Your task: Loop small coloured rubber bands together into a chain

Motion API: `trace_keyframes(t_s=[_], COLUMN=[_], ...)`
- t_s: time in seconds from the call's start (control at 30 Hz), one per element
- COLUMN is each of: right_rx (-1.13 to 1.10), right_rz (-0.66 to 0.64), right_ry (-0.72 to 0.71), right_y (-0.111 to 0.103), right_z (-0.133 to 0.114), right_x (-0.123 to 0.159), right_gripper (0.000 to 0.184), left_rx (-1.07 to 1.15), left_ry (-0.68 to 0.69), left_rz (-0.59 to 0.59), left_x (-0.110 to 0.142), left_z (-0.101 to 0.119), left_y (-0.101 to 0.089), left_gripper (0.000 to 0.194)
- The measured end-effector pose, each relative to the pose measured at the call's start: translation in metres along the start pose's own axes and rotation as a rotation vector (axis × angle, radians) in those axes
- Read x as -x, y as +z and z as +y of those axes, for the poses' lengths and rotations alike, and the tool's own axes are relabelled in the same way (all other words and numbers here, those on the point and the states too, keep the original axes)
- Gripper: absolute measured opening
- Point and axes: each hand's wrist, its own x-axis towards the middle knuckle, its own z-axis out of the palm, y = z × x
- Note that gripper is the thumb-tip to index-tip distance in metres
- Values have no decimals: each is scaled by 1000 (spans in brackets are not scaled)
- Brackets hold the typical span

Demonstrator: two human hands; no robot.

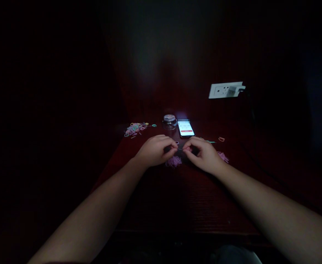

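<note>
Spanning the two pinched grips in the head view, a thin strand [180, 149] is held by left hand [158, 149] and right hand [204, 154], wrists angled inward above the surface [177, 194]. Beyond them stands a clear round jar [169, 124], its contents too dim to tell, beside a lit phone [186, 129]. Purple bands [173, 161] lie nearer.
</note>
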Motion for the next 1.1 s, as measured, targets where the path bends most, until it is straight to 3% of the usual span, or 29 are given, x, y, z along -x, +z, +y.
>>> trace_keyframes(t_s=[1.1], right_rx=[-41], right_rz=[-82], right_ry=[-38], right_y=[-1], right_z=[-8], right_x=[0], right_gripper=[8], left_rx=[-9], left_ry=[-7], left_rz=[-6], left_x=[-2], left_z=[-1], left_y=[-1], left_gripper=[9])
